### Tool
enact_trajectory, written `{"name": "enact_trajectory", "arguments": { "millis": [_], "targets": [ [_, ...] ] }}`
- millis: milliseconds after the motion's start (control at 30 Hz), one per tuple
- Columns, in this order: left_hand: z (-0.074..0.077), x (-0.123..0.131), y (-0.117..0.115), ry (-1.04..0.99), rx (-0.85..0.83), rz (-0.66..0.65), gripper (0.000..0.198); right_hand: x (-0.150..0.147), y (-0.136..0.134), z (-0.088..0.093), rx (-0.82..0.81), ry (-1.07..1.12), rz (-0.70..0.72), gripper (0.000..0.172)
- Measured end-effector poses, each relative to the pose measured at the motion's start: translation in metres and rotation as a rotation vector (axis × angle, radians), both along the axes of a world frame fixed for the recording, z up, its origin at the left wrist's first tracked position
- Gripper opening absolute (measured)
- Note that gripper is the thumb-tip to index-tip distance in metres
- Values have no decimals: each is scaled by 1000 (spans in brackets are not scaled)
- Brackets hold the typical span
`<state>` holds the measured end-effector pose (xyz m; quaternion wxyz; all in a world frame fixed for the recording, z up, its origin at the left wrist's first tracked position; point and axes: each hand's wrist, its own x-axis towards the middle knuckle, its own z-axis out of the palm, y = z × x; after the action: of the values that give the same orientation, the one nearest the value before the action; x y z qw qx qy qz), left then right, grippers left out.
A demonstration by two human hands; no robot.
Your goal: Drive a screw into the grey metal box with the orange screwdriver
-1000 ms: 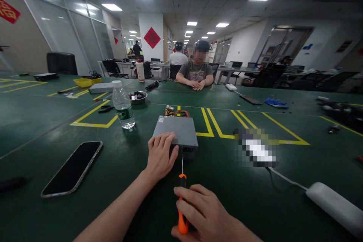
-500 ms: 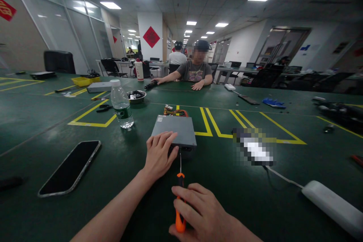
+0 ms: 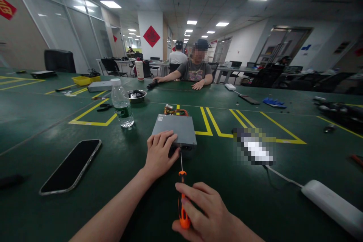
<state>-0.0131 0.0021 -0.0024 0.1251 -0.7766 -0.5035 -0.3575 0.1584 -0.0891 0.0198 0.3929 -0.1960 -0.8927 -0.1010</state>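
Note:
A grey metal computer power supply (image 3: 178, 126) lies on the green table in front of me, a bundle of coloured wires (image 3: 177, 111) at its far side. My left hand (image 3: 160, 155) grips its near left edge, fingers over the top and thumb against the front face. In my right hand (image 3: 204, 206) is a screwdriver (image 3: 184, 211) with an orange and black handle, held between thumb and fingers. Its thin shaft points away from me and reaches the supply's front face beside my left thumb. The exact spot under the tip is too small to make out.
A water bottle (image 3: 121, 106) stands left of the supply, with a metal bowl (image 3: 137, 96) behind it. One phone (image 3: 70, 166) lies at left. At right are a blurred-out device (image 3: 255, 149) and a white power strip (image 3: 331, 204). A person (image 3: 195, 70) sits opposite.
The screwdriver handle has turned and shifted slightly right in my right hand, its fingers shifting with it. My left hand and the power supply stay almost in place.

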Motion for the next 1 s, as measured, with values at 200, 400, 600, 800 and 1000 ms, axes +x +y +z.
{"name": "enact_trajectory", "arguments": {
  "millis": [200,400,600,800,1000],
  "targets": [
    [1,1,0,-3,1,-1,33,0,-2,1,-104,-95,-24,33],
    [2,1,-1,-10,-13,-5,32,-3,2,1,20,-60,18,28],
    [1,0,-1,-18,7,-9,32,-4,5,-5,-47,-57,17,36],
    [2,0,-1,-14,13,-8,32,-5,5,-8,15,-144,24,27],
    [2,0,-2,-17,-6,-16,32,-5,8,-10,18,-43,71,26]
  ]
}}
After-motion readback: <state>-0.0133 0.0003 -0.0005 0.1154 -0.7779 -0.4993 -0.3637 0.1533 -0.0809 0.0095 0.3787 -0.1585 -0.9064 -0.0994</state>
